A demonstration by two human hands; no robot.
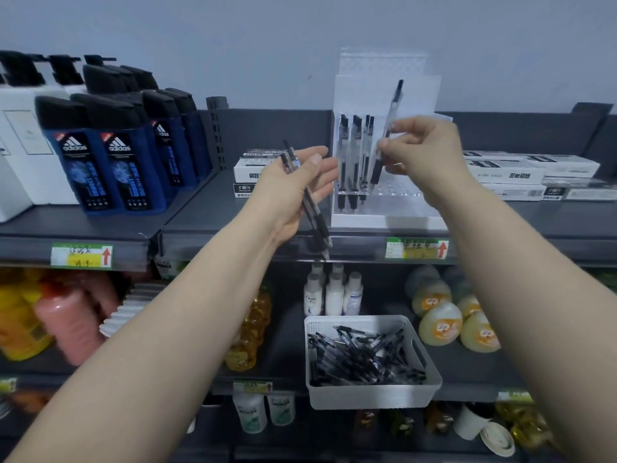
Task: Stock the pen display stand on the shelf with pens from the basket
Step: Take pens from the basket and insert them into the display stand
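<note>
A clear acrylic pen display stand (pixel 394 208) sits on the upper shelf, with several black pens upright in its left slots (pixel 354 155). My right hand (pixel 424 152) pinches one pen (pixel 390 118), held nearly upright in front of the stand's middle. My left hand (pixel 297 192) grips a small bundle of pens (pixel 312 208) just left of the stand, tips pointing down past the shelf edge. A white basket (pixel 370 392) full of black pens stands on the lower shelf below.
Blue shower gel bottles (pixel 110 168) fill the upper shelf at left. White pen boxes (pixel 521 175) lie right of the stand, more boxes (pixel 248 172) left of it. Small white bottles (pixel 330 292) and round yellow bottles (pixel 444 319) flank the basket.
</note>
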